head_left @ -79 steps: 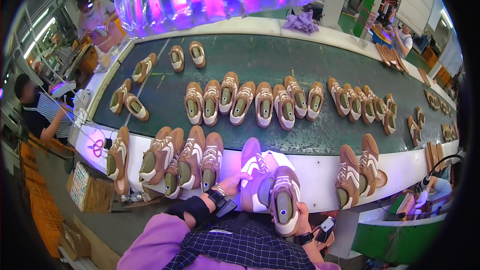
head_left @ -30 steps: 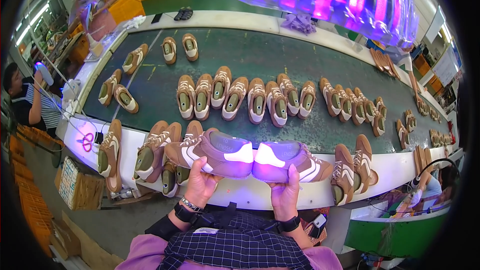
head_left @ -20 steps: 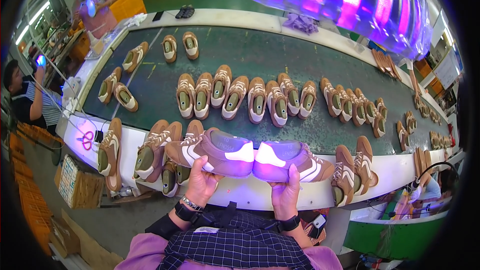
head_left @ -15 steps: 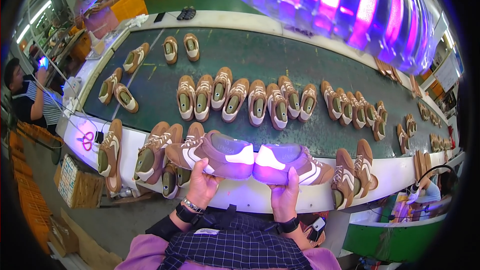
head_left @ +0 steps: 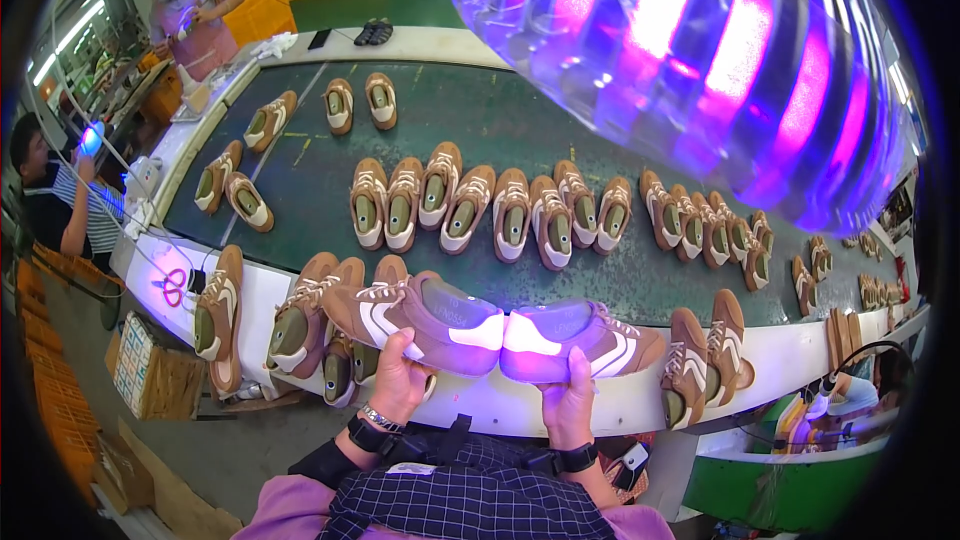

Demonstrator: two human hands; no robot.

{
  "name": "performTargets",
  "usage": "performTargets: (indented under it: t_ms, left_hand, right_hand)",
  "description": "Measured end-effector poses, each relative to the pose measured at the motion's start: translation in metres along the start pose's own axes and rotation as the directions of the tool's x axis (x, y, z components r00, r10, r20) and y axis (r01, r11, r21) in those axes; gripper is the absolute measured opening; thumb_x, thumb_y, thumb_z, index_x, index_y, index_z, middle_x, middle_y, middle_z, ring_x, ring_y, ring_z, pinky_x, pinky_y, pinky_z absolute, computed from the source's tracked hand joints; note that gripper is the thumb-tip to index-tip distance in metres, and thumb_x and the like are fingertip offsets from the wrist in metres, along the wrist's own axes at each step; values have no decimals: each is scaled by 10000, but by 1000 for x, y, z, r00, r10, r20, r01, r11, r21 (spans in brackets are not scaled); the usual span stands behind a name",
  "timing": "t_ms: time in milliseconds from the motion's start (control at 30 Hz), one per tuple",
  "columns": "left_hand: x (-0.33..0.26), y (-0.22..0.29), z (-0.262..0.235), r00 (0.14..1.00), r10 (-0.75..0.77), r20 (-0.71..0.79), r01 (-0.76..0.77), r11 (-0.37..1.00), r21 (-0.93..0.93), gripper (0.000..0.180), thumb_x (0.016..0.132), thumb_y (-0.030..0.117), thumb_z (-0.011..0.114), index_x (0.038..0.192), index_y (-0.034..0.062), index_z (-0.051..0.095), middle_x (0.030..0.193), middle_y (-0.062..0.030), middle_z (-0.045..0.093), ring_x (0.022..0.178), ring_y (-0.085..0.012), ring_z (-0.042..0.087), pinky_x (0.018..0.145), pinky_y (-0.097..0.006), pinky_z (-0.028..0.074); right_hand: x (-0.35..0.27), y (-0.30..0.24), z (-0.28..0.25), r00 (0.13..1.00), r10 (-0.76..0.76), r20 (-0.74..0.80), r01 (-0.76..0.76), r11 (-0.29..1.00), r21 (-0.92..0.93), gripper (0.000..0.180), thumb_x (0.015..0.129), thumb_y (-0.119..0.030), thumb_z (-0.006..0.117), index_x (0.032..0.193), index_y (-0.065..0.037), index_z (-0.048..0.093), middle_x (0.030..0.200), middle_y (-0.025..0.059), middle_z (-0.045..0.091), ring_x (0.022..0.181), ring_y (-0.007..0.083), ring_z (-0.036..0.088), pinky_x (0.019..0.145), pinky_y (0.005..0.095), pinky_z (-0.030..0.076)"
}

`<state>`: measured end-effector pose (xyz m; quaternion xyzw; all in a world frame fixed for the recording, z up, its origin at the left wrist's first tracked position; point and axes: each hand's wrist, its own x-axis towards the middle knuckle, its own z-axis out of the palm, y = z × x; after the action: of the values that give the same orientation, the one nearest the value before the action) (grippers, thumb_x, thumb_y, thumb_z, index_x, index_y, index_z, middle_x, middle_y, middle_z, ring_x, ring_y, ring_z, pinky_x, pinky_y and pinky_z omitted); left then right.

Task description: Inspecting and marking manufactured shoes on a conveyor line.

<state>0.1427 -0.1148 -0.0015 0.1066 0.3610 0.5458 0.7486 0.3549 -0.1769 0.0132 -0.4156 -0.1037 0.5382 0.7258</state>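
Left hand (head_left: 400, 380) holds one shoe (head_left: 428, 332), right hand (head_left: 568, 405) second shoe (head_left: 612, 348), heels facing, before belt (head_left: 490, 110); shoe row (head_left: 468, 205) on belt; scissors (head_left: 174, 287) near belt's left corner.

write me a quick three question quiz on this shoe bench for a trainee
1. The left hand holds one shoe, the right hand another shoe: which ends face each other?
2. The red-handled scissors lie to the person's: A) left, B) right.
3. True or false: a row of laced shoes stands on the dark green surface.

Key: 1. Heels. 2. A. 3. True.
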Motion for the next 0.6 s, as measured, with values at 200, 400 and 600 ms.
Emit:
performTargets:
  t_ms: [200,400,600]
  left_hand:
    - [-1,-2,12,999,-6,34,5,999,34,463,829,292,585,1226,81,473,1138,-58,587,1025,-205,591,824,-386,523]
    - [1,-4,20,1000,-6,25,7,1000,-21,366,861,284,561,1156,73,512,1090,-54,610,961,-204,619,801,-386,542]
    - [5,-10,7,1000,-14,7,14,1000,26,352,853,278,569,1131,66,523,1057,-62,617,945,-200,621,784,-371,543]
  right_hand:
    - [4,-5,-3,997,19,70,-21,1000,17,432,931,-384,505,1221,-65,481,1103,78,599,940,192,631,731,336,560]
    - [4,-3,-5,998,29,55,-36,992,119,388,939,-327,509,1212,-53,487,1121,85,590,971,183,617,724,325,550]
    - [5,-3,-15,999,24,30,-27,996,80,401,931,-355,516,1199,-57,493,1072,76,609,932,192,632,740,330,554]
